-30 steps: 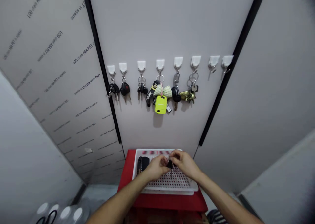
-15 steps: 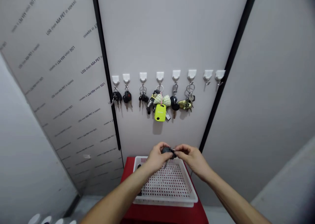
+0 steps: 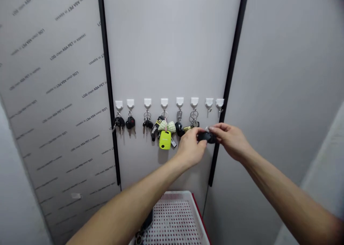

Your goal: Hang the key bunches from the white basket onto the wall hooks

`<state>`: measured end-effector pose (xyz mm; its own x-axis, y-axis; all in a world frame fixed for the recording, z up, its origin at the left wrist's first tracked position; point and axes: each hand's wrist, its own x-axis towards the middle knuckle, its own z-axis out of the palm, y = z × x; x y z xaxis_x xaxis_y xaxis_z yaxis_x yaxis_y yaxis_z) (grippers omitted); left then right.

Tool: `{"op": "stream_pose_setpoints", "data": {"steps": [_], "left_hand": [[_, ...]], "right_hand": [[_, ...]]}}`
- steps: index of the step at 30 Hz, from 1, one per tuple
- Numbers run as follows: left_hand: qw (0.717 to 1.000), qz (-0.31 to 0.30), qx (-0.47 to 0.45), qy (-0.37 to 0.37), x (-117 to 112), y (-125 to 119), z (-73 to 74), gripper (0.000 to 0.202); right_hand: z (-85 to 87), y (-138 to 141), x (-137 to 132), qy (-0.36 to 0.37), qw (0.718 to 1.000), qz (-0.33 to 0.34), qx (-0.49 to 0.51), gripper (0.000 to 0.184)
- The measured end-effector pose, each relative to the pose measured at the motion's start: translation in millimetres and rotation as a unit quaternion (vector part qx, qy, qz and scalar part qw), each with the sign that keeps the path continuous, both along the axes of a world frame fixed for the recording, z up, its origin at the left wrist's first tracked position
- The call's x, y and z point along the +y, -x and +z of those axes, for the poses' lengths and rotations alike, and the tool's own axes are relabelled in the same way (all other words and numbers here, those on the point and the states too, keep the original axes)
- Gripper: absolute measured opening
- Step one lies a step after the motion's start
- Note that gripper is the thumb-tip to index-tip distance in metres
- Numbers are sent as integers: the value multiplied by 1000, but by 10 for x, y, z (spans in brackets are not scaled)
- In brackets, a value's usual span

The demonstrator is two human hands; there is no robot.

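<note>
My left hand [image 3: 191, 147] grips the left side of a black car key [image 3: 206, 137], held just in front of the wall. My right hand [image 3: 231, 140] pinches the key's right end, by a small shiny part that looks like its ring. Above the key are two bare white hooks, one on the left [image 3: 209, 103] and one on the right [image 3: 219, 103]. Left of my fingers a gold-coloured key bunch [image 3: 194, 124] hangs from its own hook, partly hidden by my left hand.
Several more keys hang in the row, among them a lime-green key case [image 3: 165, 140] with a bow. A white perforated basket [image 3: 201, 225] stands below on a red surface [image 3: 197, 209], with dark keys [image 3: 147, 221] at its left side. Black strips [image 3: 233, 67] run down the wall.
Both hands have risen from above the basket and moved right with the black key, up to just below the bare hooks. The camera view has tilted up and shifted right.
</note>
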<state>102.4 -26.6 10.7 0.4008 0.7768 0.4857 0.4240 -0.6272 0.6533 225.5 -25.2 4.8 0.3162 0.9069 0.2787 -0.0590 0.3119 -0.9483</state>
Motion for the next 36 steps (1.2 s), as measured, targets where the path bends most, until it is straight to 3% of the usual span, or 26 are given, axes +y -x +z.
{"op": "stream_pose_setpoints", "data": {"steps": [4, 10, 14, 17, 20, 22, 24, 25, 27, 30, 33, 36], "left_hand": [[994, 20, 64, -88, 43, -281, 192, 30], [985, 66, 122, -106, 262, -474, 273, 33], [983, 60, 139, -109, 233, -413, 277, 33], [982, 13, 149, -116, 74, -144, 144, 35], [982, -22, 171, -75, -94, 376, -172, 36], [980, 3, 198, 2, -180, 811, -468, 35], [965, 62, 236, 96, -253, 1241, -792, 32], [952, 91, 258, 134, -287, 1428, -948, 31], [926, 135, 307, 176, -353, 1711, -1221, 29], [897, 159, 378, 166, -438, 1878, -1498, 30], [889, 149, 418, 116, -497, 1855, -1634, 30], [890, 152, 417, 108, -520, 1818, -1691, 35]], "right_hand": [[249, -193, 128, -16, 998, -52, 35, 6], [417, -255, 373, -24, 993, -114, 13, 8], [396, -232, 507, -19, 988, -150, -37, 8], [285, -251, 511, -5, 984, -165, -62, 5], [-1, -258, 431, -9, 976, -209, -62, 18], [-321, -193, 343, -20, 964, -255, -71, 24], [-723, -23, 215, -11, 963, -249, -100, 26], [-935, 107, 135, 4, 969, -215, -121, 26], [-1337, 444, -40, 53, 977, -83, -190, 23], [-1774, 1035, -250, 100, 946, 112, -286, 23], [-1975, 1524, -319, 50, 881, 246, -400, 26], [-2034, 1790, -285, -3, 811, 294, -506, 38]]}}
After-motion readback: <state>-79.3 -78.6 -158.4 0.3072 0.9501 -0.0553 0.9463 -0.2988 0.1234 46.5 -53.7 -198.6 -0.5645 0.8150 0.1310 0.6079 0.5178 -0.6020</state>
